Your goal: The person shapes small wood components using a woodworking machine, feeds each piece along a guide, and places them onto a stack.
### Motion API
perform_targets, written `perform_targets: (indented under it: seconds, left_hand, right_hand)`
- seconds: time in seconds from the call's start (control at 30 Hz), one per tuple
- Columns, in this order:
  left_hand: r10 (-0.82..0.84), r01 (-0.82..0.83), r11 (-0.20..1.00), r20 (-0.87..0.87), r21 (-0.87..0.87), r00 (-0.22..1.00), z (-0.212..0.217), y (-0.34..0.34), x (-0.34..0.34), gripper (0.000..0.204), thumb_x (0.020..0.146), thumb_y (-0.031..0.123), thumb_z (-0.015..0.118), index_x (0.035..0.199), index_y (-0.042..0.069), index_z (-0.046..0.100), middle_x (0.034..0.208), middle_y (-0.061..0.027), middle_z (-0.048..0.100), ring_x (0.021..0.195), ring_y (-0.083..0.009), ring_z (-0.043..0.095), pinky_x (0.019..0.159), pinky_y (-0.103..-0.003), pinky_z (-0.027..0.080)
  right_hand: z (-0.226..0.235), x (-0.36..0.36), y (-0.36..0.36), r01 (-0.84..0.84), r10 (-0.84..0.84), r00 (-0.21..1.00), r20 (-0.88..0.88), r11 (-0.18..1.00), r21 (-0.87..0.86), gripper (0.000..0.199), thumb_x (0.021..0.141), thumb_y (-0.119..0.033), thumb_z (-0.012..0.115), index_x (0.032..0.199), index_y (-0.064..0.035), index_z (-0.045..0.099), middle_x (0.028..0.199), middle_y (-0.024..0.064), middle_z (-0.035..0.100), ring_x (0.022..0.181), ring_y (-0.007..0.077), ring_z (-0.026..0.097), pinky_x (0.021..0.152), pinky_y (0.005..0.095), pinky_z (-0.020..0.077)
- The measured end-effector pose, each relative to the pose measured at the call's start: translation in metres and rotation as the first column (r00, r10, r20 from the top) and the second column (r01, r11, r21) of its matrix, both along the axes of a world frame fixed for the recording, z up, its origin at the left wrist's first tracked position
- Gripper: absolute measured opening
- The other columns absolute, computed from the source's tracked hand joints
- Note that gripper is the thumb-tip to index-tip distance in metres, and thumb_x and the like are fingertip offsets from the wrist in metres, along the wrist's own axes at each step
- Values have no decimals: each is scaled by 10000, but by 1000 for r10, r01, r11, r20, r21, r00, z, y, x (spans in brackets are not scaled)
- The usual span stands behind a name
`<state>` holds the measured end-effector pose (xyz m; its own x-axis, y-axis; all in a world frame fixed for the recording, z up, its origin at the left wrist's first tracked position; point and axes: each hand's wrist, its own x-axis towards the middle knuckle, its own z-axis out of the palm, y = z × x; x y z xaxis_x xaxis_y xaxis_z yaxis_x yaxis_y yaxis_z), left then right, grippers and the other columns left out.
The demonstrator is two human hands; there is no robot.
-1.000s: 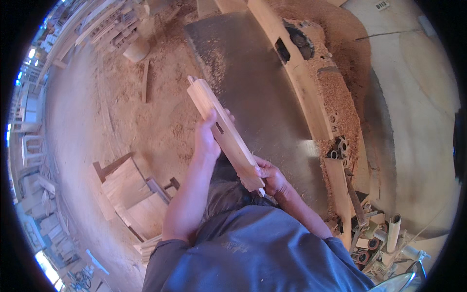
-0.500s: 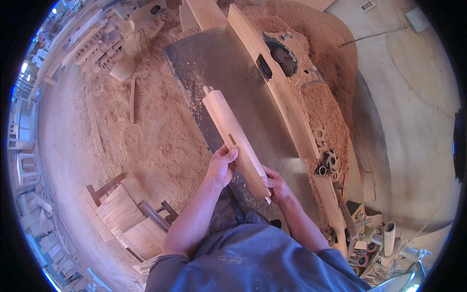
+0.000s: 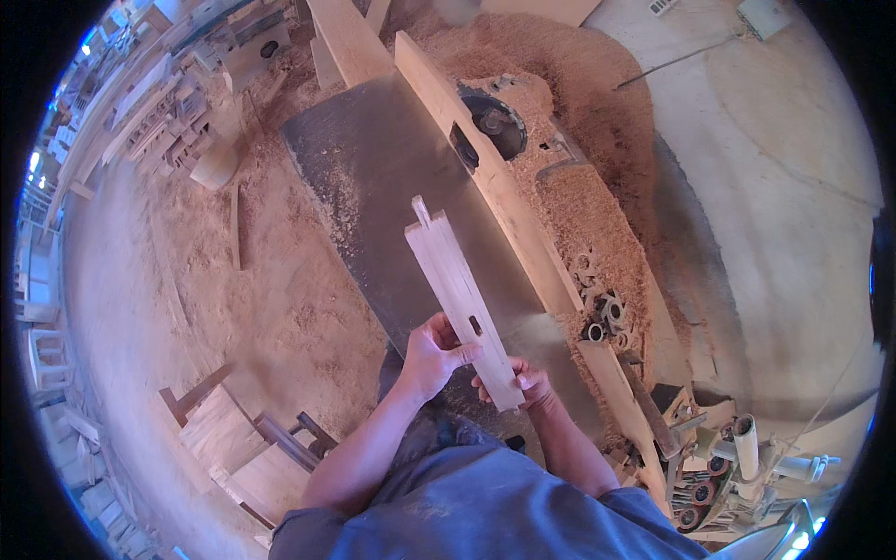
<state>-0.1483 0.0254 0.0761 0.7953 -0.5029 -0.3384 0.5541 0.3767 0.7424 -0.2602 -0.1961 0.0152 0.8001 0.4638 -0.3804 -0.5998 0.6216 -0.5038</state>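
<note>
Both hands are on one wooden rail (image 3: 457,294), held over the near end of the grey machine table (image 3: 364,177): the left hand (image 3: 431,355) has its fingers curled round the rail's left edge with the thumb laid beside a small slot, and the right hand (image 3: 525,383) cups the near end from below, fingers closed on it. The rail's far end, with its narrow tongue, points up the table just left of the long wooden fence (image 3: 485,177). As I see it the risk is the grip: sawdust (image 3: 579,215) lies thick everywhere, so a dusty rail held only near one end could tip or slide off line, bringing fingers close to the cutter opening (image 3: 465,147) in the fence.
</note>
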Motion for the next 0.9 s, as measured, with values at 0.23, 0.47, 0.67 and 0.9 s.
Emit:
perform_targets:
  seconds: [0.23,0.47,0.67,0.9]
  left_hand:
    - [-18,-21,965,146,260,989,-21,-15,14,592,955,77,711,1467,-69,452,1260,-157,679,1068,-181,672,935,-307,548]
    - [-12,6,935,15,356,1000,-43,-6,10,794,984,152,706,1571,-113,240,1246,-207,679,984,-248,723,848,-339,592]
    - [-39,57,916,-53,397,998,-58,-22,7,760,992,120,679,1563,-128,242,1186,-183,692,887,-204,709,749,-295,597]
    - [152,-134,799,17,587,988,-57,-38,28,923,960,103,684,1607,-81,52,980,-110,679,762,-139,665,624,-265,569]
  right_hand:
    - [24,5,-9,248,-257,965,58,812,-528,732,674,-236,897,1317,13,654,1155,140,725,996,270,710,909,360,561]
    - [-14,34,-16,532,279,845,455,-357,-768,639,737,-98,835,1345,-219,680,1152,156,603,1067,354,599,892,444,499]
    - [-18,33,-13,545,322,836,444,-400,-736,679,697,-75,808,1343,-240,678,1141,165,572,1058,389,565,913,488,456]
    - [-9,13,-6,588,485,765,425,-255,-767,712,691,-80,784,1372,-247,660,1163,163,580,1035,373,568,904,502,451]
